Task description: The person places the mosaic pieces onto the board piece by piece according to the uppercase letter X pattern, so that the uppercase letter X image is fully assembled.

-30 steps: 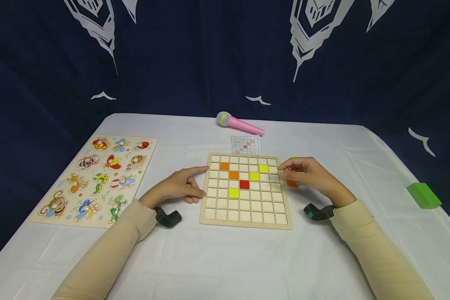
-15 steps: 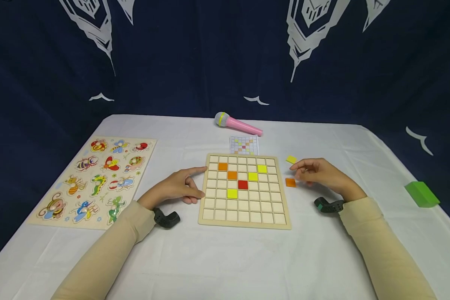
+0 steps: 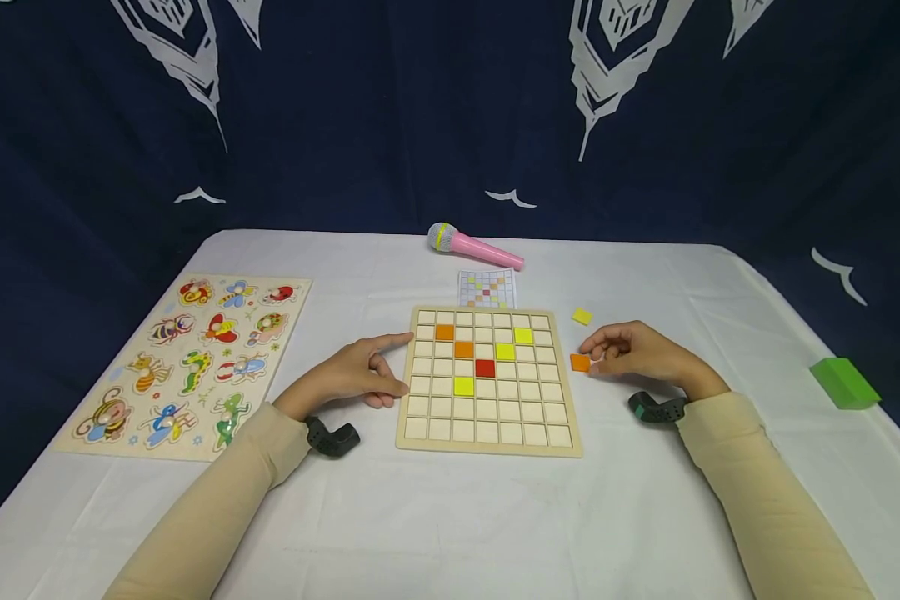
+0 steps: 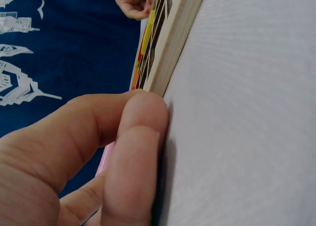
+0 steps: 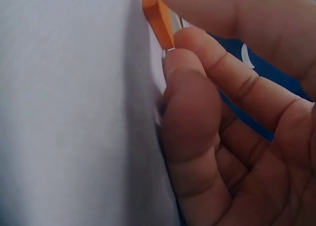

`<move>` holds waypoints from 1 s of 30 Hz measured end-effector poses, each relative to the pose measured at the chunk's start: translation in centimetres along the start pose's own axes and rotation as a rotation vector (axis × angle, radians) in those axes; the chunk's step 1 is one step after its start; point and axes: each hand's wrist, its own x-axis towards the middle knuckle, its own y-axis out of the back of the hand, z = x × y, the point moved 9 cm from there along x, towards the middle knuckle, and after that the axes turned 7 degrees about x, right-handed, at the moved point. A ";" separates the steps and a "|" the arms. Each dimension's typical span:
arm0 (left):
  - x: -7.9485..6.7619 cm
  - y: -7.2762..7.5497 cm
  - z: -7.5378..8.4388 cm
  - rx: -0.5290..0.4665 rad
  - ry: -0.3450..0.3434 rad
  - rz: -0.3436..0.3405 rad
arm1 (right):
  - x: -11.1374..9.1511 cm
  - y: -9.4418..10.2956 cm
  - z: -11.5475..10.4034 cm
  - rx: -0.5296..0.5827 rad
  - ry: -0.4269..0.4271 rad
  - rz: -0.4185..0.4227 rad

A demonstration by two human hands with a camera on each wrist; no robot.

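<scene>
Probably light and stiff, the square orange wooden-looking tile (image 3: 580, 362) lies on the white-clothed counter (image 3: 480, 525) right by the loosely bent, empty right hand (image 3: 637, 350), inviting a pinch on opposite edges.

I see dk blue curtain (image 3: 390, 125) w/ white prints (image 3: 199, 193) behind tbl (image 3: 330, 533); white cloth (image 3: 487, 525) creased, 2 far corners (image 3: 231, 238) rounded.
</scene>
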 end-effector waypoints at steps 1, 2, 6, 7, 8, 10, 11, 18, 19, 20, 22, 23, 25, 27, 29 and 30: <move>0.0 0.0 0.0 0.000 0.001 0.001 | 0.0 0.0 0.0 -0.016 0.001 0.002; 0.0 0.0 0.0 0.001 0.002 0.002 | 0.0 0.0 -0.1 -0.027 0.002 0.003; 0.1 0.1 -0.1 -0.002 0.010 0.006 | 0.1 -0.2 -0.3 -0.085 0.008 0.006; 0.1 0.1 -0.2 -0.003 0.012 0.007 | 0.2 -0.3 -0.4 -0.101 0.012 0.005; 0.1 0.1 -0.2 -0.004 0.012 0.007 | 0.2 -0.3 -0.4 -0.117 0.012 0.007; 0.1 0.1 -0.2 -0.006 0.013 0.008 | 0.2 -0.4 -0.5 -0.140 0.011 0.013; 0.1 0.1 -0.2 -0.006 0.012 0.008 | 0.2 -0.4 -0.5 -0.150 0.011 0.017; 0.0 0.0 -0.1 -0.010 0.013 0.007 | 0.0 -0.7 -1.3 -0.182 0.050 0.008; 0.0 0.0 -0.1 -0.012 0.014 0.006 | 0.0 -0.8 -1.4 -0.179 0.054 0.007; 0.0 -0.1 -0.1 -0.015 0.014 0.005 | 0.0 -0.8 -1.5 -0.181 0.062 0.004; 0.0 -0.1 -0.1 -0.021 0.014 0.003 | 0.0 -0.8 -1.8 -0.179 0.067 0.008; 0.1 -0.1 -0.1 -0.023 0.014 0.002 | 0.1 -0.8 -1.9 -0.176 0.068 0.010; 0.0 -0.1 -0.1 -0.025 0.014 0.001 | 0.2 -0.9 -2.1 -0.165 0.066 0.011; 0.0 -0.1 -0.1 -0.027 0.016 0.001 | 0.3 -1.1 -2.2 -0.140 0.057 0.010; 0.0 0.0 -0.1 -0.029 0.015 0.001 | 0.4 -1.3 -2.4 -0.108 0.051 0.005; 0.0 0.0 -0.1 -0.030 0.015 0.001 | 0.5 -1.5 -2.6 -0.096 0.051 0.004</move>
